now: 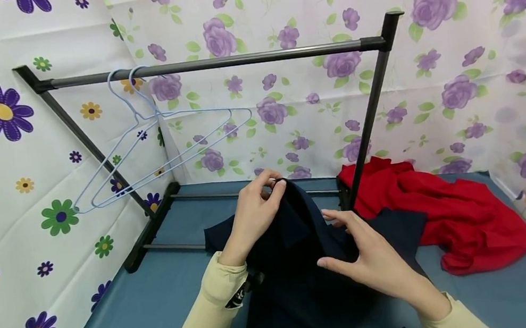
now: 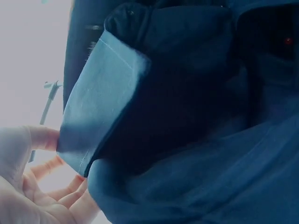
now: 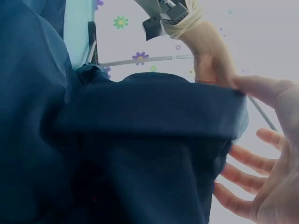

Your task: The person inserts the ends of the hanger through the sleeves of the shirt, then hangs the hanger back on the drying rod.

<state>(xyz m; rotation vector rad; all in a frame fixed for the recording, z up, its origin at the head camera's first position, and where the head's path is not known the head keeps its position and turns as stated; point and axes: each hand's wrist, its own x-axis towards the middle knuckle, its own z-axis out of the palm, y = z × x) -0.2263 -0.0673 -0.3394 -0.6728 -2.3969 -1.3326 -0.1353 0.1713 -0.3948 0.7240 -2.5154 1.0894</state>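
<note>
A dark navy collared shirt point(image 1: 299, 283) is bunched over the table in the middle of the head view, its lower part spread toward the front. My left hand point(image 1: 258, 202) pinches the top of its collar point(image 2: 105, 93) between thumb and fingers and holds it raised. To the right of the collar, my right hand point(image 1: 368, 252) has its thumb and fingers spread apart, fingertips right at the cloth. In the right wrist view, the right thumb point(image 3: 261, 88) lies by the end of the folded collar band, with the other fingers beside the fabric.
Behind the hands stands a black metal clothes rack point(image 1: 252, 59), with two light blue hangers point(image 1: 156, 113) on its bar at the left. A crumpled red garment point(image 1: 446, 209) lies at the right on the blue-covered table point(image 1: 130, 317). Flowered sheets point(image 1: 257, 15) line the back and left.
</note>
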